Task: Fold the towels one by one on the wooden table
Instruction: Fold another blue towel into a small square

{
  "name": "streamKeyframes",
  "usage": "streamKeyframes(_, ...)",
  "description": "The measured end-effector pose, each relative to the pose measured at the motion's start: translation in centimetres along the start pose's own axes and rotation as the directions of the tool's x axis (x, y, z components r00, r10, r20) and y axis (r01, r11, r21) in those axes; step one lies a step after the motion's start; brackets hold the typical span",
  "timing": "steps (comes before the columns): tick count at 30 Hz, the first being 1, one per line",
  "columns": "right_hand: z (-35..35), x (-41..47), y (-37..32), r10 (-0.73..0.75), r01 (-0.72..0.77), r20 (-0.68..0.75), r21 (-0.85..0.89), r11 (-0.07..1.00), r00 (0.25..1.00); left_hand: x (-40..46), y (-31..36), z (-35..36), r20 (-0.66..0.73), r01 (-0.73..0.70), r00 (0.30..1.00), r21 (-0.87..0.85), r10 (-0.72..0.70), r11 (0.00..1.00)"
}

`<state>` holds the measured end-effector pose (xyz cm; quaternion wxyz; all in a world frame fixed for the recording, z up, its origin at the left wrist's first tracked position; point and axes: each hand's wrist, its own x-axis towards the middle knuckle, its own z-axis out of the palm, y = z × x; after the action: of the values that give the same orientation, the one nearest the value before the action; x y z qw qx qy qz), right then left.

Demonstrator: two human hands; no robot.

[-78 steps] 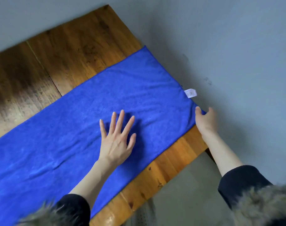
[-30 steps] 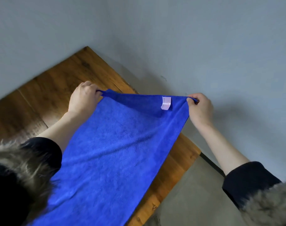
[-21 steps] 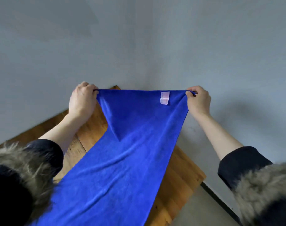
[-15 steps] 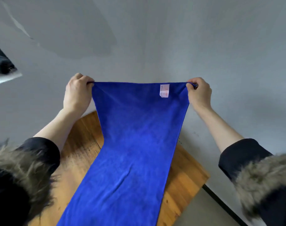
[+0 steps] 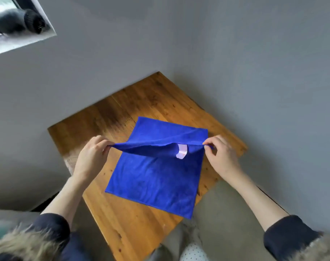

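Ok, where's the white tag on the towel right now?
In the head view, the white tag hangs from the lifted edge of the blue towel, nearer the right hand than the left.

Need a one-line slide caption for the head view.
Both hands, left hand and right hand, pinch the corners of a blue towel, folding it in half over the wooden table.

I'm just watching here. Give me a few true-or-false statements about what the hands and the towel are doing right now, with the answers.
1. Both hands pinch corners of the blue towel. True: left hand, right hand.
2. The towel lies on a glass table. False: it lies on the wooden table.
3. A small pale label shows at the held edge. True.
4. The held edge lies flat on the towel's lower layer. False: it is raised above it.
5. The towel is red. False: blue.
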<state>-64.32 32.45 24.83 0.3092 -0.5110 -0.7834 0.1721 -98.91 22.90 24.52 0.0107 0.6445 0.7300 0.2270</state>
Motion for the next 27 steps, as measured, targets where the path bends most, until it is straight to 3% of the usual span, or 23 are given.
streamKeyframes(4,4.1,-8.5,-0.4,0.046,-0.033,0.268,-0.053,0.998,0.962,-6.3,-2.3,2.8,0.216,0.04,0.975,0.034,-0.046,0.999)
streamKeyframes(9,8.6,-14.8,0.9,0.246,-0.105,0.618,-0.255,0.961,0.746,-11.3,-4.5,6.8,0.529,0.083,0.829,0.207,-0.183,0.975)
streamKeyframes(11,9.8,-15.3,1.0,0.294,-0.165,0.611,-0.259,0.952,0.735,-11.9,-4.7,8.0,0.555,0.072,0.807,0.248,-0.202,0.966)
streamKeyframes(15,12.3,-13.3,1.2,0.324,-0.229,0.508,-0.241,0.943,0.798,-10.7,-4.5,10.8,0.492,0.063,0.86,0.164,-0.137,0.984)
streamKeyframes(21,15.8,-9.8,2.9,0.451,-0.172,0.59,-0.468,0.867,0.669,-8.0,-4.5,15.8,0.601,-0.024,0.793,0.194,-0.099,0.981)
streamKeyframes(27,17.6,-8.2,4.0,0.488,-0.099,0.656,-0.536,0.838,0.576,-10.7,-4.3,17.4,0.502,0.064,0.85,0.205,-0.161,0.977)
